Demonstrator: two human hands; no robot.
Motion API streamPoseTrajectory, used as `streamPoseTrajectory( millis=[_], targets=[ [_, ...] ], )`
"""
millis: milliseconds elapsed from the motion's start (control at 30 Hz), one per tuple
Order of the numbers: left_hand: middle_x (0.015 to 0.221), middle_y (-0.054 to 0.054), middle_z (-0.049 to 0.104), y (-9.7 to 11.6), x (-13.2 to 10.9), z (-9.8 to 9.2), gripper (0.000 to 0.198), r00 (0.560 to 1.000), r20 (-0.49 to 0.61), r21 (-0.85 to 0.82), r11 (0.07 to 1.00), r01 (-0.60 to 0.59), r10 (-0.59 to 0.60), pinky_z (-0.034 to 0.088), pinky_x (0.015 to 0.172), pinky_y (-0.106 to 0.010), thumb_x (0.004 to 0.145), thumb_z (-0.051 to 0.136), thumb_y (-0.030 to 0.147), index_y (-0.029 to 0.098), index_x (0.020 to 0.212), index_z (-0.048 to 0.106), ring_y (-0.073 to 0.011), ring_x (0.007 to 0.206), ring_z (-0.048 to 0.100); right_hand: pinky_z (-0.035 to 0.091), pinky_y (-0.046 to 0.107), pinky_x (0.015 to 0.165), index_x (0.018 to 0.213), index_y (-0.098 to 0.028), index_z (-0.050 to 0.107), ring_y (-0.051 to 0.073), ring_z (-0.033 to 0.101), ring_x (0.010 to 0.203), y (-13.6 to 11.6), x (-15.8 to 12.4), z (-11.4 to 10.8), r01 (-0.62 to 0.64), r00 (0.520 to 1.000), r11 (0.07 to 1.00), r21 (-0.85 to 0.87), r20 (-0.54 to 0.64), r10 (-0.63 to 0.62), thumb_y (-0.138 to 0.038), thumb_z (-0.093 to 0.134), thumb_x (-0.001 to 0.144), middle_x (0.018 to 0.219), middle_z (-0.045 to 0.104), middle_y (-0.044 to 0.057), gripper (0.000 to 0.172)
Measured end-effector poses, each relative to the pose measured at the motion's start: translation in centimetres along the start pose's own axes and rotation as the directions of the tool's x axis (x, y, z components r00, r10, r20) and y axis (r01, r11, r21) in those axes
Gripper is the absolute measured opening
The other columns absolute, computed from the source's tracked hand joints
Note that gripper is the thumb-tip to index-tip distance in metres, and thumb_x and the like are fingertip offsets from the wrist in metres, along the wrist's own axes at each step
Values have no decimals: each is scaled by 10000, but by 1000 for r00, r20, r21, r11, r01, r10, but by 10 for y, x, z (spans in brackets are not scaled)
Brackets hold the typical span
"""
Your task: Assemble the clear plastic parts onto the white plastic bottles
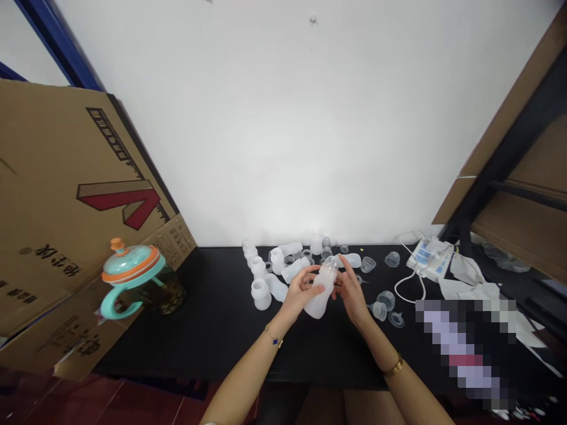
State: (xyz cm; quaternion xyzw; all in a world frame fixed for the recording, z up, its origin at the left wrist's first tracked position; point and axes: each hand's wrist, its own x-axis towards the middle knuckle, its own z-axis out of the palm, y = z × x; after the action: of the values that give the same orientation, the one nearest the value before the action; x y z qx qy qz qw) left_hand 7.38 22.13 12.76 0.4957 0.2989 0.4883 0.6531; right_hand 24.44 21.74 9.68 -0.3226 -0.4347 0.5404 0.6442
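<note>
Near the front of the black table I hold a translucent white baby bottle, tilted a little, with a clear cap on its top. My left hand is wrapped round the body, its thumb lying across the front. On the other side, my right hand is at the neck and cap; its index finger reaches up by the cap and the other fingers bend in, partly hidden by the bottle. Several similar bottles stand or lie just behind, including an open one to the left.
Clear caps and a funnel-like part lie to the right. Beyond them are a white device with a cable and crumpled paper. A lidded jug and a large cardboard box stand at left. Behind rises a white wall.
</note>
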Motion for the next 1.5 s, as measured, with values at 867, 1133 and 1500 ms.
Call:
streamPoseTrajectory(
  millis=[867, 1133, 1500],
  targets=[
    [1289, -152, 535, 43, 5, -163, 517, 176, -674, 733, 680, 35, 718, 479, 983, -370, 807, 677, 417, 161, 1244, 571, -253, 1099, 617, 412, 236, 422, 1235, -218, 602, 119, 526, 583, 0, 7, 1, -21, 999, 963, -267, -34, 13, -507, 680, 823, 1173, 690, 130, 509],
    [1153, -146, 619, 25, 13, -183, 451, 336, -722, 689, 672, 271, 605, 424, 997, -391, 703, 699, 261, 150, 1125, 587, -302, 1167, 551, 405, 229, 406, 1161, -208, 643, 112, 522, 571, 2, 10, -2, -58, 998, 949, -311, -56, 43, -538, 693, 799, 1154, 693, 119, 492],
    [1173, -114, 642, 12, 18, -196, 510, 350, -745, 652, 731, 202, 567, 444, 991, -367, 677, 713, 189, 177, 1164, 560, -268, 1119, 600, 415, 244, 415, 1137, -199, 670, 128, 524, 583, 1, 9, -2, -57, 998, 937, -345, -48, 43, -571, 689, 796, 1147, 698, 129, 506]
  ],
)
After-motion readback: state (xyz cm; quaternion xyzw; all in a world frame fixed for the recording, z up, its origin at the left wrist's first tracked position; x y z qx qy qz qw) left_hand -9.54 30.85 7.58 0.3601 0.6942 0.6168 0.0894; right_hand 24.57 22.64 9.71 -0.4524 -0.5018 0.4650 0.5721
